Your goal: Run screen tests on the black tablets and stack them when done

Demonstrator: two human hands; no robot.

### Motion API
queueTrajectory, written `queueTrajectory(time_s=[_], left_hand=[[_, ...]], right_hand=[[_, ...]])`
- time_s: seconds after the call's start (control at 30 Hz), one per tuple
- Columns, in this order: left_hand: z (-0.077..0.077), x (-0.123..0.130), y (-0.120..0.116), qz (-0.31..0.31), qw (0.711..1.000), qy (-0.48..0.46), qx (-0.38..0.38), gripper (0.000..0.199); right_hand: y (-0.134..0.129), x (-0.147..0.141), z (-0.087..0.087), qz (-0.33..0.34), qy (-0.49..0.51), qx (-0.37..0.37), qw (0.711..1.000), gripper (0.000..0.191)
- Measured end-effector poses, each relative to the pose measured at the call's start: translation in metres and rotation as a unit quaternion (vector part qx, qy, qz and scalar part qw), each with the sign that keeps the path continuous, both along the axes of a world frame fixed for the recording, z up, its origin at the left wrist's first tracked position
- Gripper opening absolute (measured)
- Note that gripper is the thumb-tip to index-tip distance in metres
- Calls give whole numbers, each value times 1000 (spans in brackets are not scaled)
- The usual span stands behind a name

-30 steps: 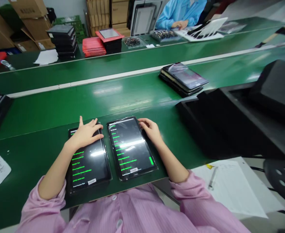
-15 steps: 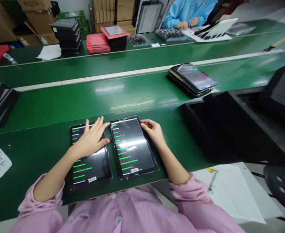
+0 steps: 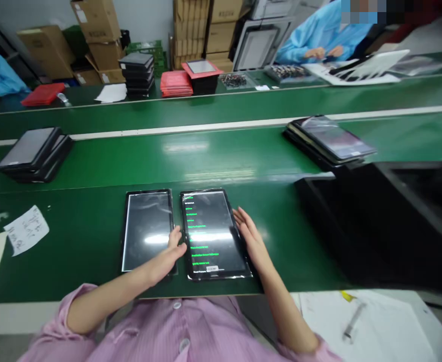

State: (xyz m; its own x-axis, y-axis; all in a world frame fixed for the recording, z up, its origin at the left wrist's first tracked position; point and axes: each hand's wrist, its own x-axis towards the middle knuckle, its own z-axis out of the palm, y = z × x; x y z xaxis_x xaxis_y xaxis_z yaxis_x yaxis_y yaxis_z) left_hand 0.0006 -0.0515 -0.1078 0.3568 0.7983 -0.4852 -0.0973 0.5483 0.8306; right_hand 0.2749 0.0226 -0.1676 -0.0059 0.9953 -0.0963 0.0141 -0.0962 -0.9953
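Two tablets in clear film lie side by side on the green bench. The left tablet [image 3: 148, 221] has a dark grey screen with a pale border. Green and white text lines fill the left side of the right tablet's [image 3: 215, 226] screen. My left hand [image 3: 169, 255] reaches over the left tablet's lower right corner, its fingertips at the right tablet's left edge, thumb and fingers apart. Along the right tablet's right edge rests my right hand [image 3: 251, 236], fingers stretched out. Neither hand visibly closes round a tablet.
Stacked tablets stand at the left [image 3: 30, 148] and right [image 3: 332, 138]. A black tray [image 3: 375, 226] sits at right, and a handwritten note [image 3: 27, 229] at left. Across the bench, a person in blue [image 3: 322, 37] works near red sheets [image 3: 176, 83] and a black stack [image 3: 137, 73].
The left tablet's text list has given way to a bordered dark screen. My left hand moved down and right to the gap between tablets; my right hand slid down the right tablet's edge.
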Motion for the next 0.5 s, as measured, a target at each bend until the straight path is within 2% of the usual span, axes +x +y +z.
queueTrajectory(time_s=[0.1,0.23,0.37,0.43,0.5], left_hand=[[-13,30,-9,89,995,-51,3,126],[-18,55,-6,151,987,-20,49,101],[1,52,-12,117,982,44,138,91],[16,41,-19,92,975,75,187,90],[32,27,-27,98,967,75,222,87]], right_hand=[[-35,2,-2,-3,44,-19,999,65],[-46,-2,5,-23,158,-55,986,67],[-51,-11,17,-69,193,-45,978,68],[-57,-20,27,-81,209,-28,974,70],[-63,-34,41,-80,224,-2,971,71]])
